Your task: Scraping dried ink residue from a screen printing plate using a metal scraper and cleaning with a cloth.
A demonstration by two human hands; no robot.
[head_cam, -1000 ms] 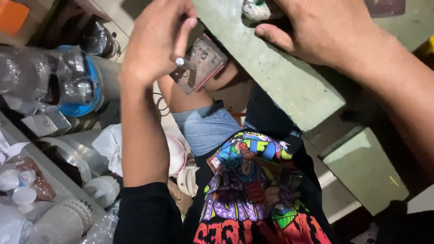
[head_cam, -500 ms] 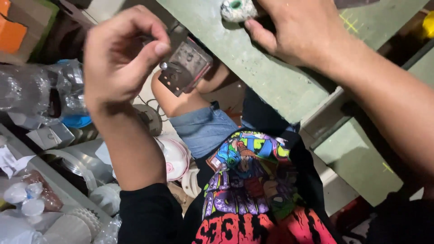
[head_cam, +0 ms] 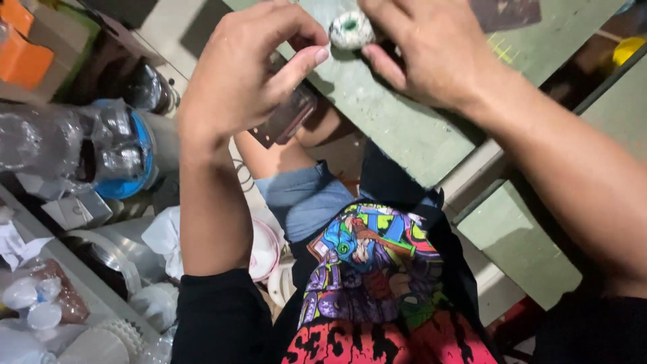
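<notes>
My right hand [head_cam: 431,57] grips a small round whitish object with a green centre [head_cam: 350,30] against the green table top [head_cam: 411,135], with fingers on its right side. My left hand [head_cam: 249,74] is just left of it, fingers curled and the thumb tip almost touching the round object. Whether the curled fingers hold anything is hidden. Below my left hand a flat brown rectangular piece [head_cam: 288,120] shows by the table edge, above my knee.
My lap has denim shorts [head_cam: 303,202] and a colourful printed black shirt [head_cam: 377,269]. On the left floor are clear plastic bottles [head_cam: 60,145], a blue-rimmed container [head_cam: 138,158], a metal bowl [head_cam: 111,256], white cups [head_cam: 101,340] and orange boxes [head_cam: 27,47].
My left hand moved right and up from beside the brown piece until its thumb reached the round object. My right hand stayed on that object, and the view shifted slightly.
</notes>
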